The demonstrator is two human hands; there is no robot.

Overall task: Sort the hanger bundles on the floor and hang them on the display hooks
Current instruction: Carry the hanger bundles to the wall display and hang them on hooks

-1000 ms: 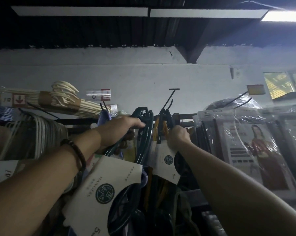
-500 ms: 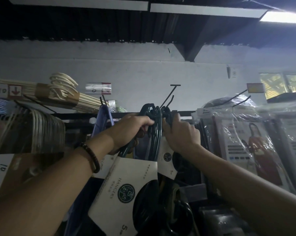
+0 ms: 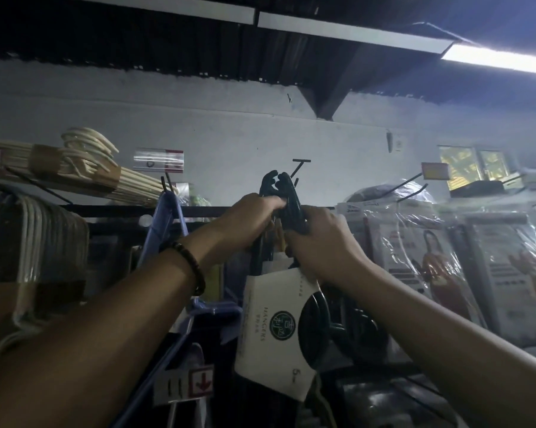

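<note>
We grip the dark hanger bundle [image 3: 283,186] at its neck, left hand [image 3: 252,218] & right hand [image 3: 324,242] both curled round it (hooks stick up above).

Wht card sleeve [image 3: 268,332] on hanger bundle [image 3: 283,188]: "HANGERS", "5". Tag [image 3: 185,386]: red arrow.

The one camera sits on the person's head and looks forward and up at the wall [image 3: 229,134] and the dark ceiling [image 3: 137,41], so close to the rack [image 3: 106,210] that the left hand [image 3: 251,214] and right hand [image 3: 325,242] on the dark hanger bundle [image 3: 279,186] fill the middle of the picture.
</note>
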